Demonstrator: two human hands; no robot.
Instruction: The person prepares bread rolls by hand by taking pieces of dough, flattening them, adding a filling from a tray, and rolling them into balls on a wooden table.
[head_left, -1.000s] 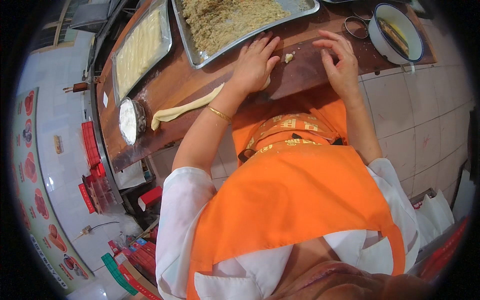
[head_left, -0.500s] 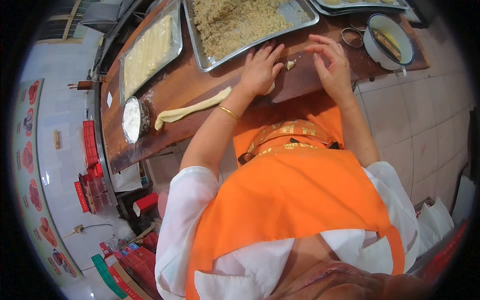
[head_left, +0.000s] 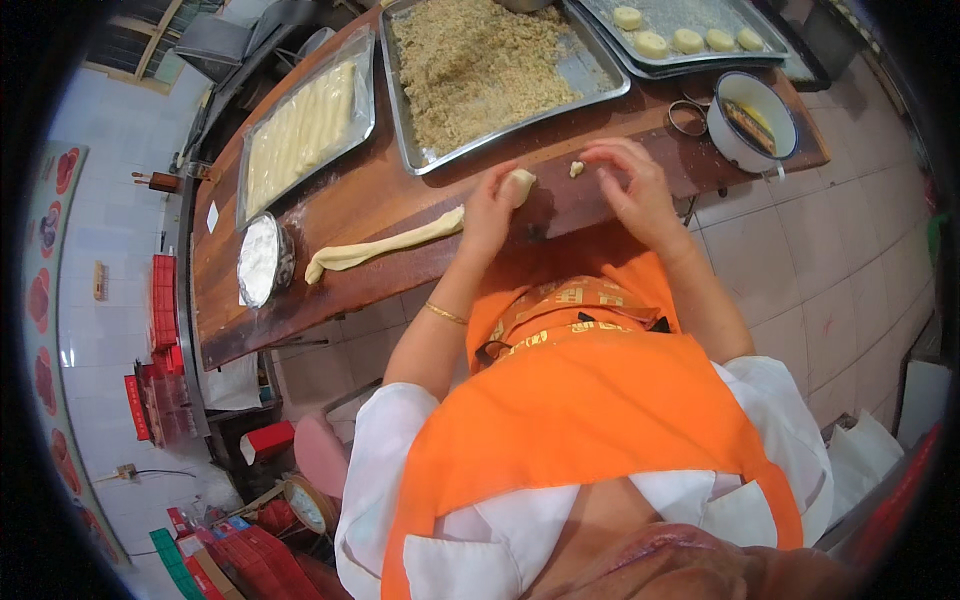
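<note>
A small flattened piece of dough is pinched between the thumb and fingers of my left hand, just over the wooden table. From beside that hand a long rope of dough stretches left along the table's near edge. My right hand hovers to the right, its fingers curved and apart from the thumb, with nothing seen in them. A little crumb of dough lies close to its fingertips.
Beyond my hands stands a metal tray of crumbly filling. To its left are a tray of dough strips and a bowl of white flour. Far right sit a tray with round cakes, metal rings and a white enamel pot.
My left hand, earlier spread flat on the table, has lifted and closed on the dough piece. My right hand has stayed near the crumb. The view has shifted slightly.
</note>
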